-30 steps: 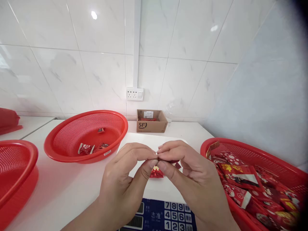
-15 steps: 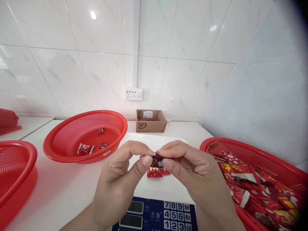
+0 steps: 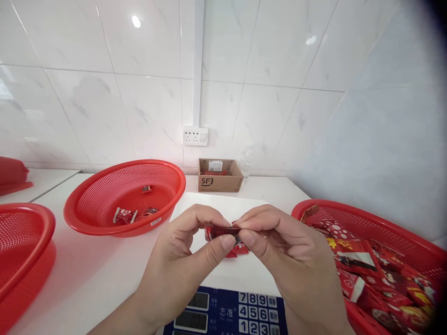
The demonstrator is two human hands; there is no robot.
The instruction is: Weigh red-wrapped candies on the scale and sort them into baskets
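A small dark-red snack packet (image 3: pixel 221 231) is pinched between both hands above the scale. My left hand (image 3: pixel 190 260) grips its left part with thumb and forefinger. At its right end the thumb and fingertips of my right hand (image 3: pixel 284 251) are closed on it. Below the fingers, a red shiny packet (image 3: pixel 239 251) lies on the white weighing plate (image 3: pixel 223 274), mostly covered by the hands. Nearest to me is the blue scale panel (image 3: pixel 226 312) with number keys and displays, partly behind my left wrist.
A red perforated basket (image 3: pixel 122 170) at left holds several packets. Another red basket (image 3: pixel 394 218) at right is heaped with red packets. Part of a third basket (image 3: pixel 26 260) shows at the left edge. A cardboard box (image 3: pixel 220 183) stands by the tiled wall.
The packet has turned between my fingers, its printed face now less visible. My left thumb has slid right along it, toward the right thumb.
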